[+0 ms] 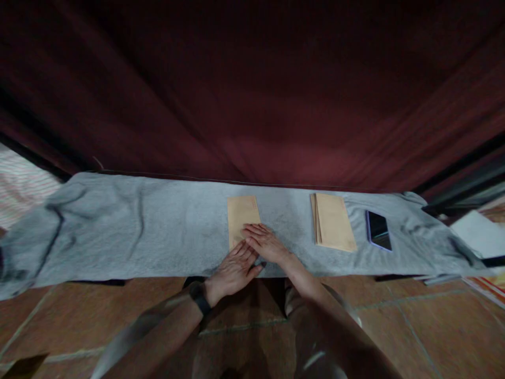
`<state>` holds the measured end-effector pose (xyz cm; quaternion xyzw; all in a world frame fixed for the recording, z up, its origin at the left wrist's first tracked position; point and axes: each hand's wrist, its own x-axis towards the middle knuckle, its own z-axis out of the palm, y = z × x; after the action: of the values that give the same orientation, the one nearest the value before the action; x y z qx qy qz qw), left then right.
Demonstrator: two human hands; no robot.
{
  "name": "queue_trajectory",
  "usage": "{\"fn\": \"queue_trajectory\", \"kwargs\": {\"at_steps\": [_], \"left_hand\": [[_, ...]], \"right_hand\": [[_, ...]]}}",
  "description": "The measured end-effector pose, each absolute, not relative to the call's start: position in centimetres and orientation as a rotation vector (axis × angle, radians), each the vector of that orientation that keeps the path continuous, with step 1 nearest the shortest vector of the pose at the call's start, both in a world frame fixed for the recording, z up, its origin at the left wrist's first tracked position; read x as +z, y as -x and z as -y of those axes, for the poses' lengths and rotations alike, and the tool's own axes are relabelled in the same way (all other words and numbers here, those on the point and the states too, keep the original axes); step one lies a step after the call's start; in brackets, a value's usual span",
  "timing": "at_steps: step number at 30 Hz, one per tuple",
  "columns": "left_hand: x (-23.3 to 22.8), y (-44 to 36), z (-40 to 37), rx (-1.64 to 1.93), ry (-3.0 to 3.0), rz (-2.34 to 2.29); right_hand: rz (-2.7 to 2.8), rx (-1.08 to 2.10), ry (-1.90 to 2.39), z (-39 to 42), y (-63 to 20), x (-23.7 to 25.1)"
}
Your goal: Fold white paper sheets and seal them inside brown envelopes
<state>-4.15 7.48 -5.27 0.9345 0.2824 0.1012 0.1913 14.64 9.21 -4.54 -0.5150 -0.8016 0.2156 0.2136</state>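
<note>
Two hands rest flat on one brown envelope [241,217] at the middle of the desk [130,231], which is covered by a grey cloth. The left hand [234,271] lies at the near end of the envelope, fingers extended and close together, palm down. The right hand [265,243] lies just beyond it, fingers likewise extended and pressed flat, pointing left across the paper. The two hands touch or slightly overlap at the fingertips. Neither hand grips anything; both press down on the envelope. A dark wristband [199,298] sits on the left wrist.

Position of the envelope: lengthwise, far end pointing to the dark red curtain [252,105], near half hidden under the hands. Whether its flap is open or folded shut cannot be told from this view.

A stack of similar envelopes [333,227] lies well apart to the right, edges roughly squared. A phone [379,230] lies face up just right of the stack.

Progress, as a judgement: one envelope is separated from the stack and is being flattened or creased under both palms. The stack appears to hold several more pieces, so most of the work seems to remain. No finished pile is visible on the left part of the desk
</note>
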Motion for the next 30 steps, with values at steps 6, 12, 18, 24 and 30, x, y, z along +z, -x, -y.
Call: {"fn": "queue_trajectory", "kwargs": {"at_steps": [6, 12, 18, 24, 30], "left_hand": [[-5.4, 4.2, -7.6, 0.166, -2.775, -0.819], [-5.7, 4.0, -7.3, 0.327, -2.813, -0.836], [-5.8, 4.1, -7.5, 0.42, -2.803, -0.8], [-5.9, 4.1, -7.8, 0.455, -2.803, -0.783], [-6.3, 4.0, -7.5, 0.47, -2.805, -0.818]], "right_hand": [[2.393, 0.441, 1.607, -11.7, -14.3, -5.6], [2.387, 0.217, 1.688, -16.7, -13.7, -6.6], [2.268, 0.084, 1.789, -20.6, -13.4, -6.7], [2.185, 0.035, 1.903, -21.7, -13.0, -5.4], [2.645, 0.222, 1.447, -17.8, -12.1, -5.2]]}}
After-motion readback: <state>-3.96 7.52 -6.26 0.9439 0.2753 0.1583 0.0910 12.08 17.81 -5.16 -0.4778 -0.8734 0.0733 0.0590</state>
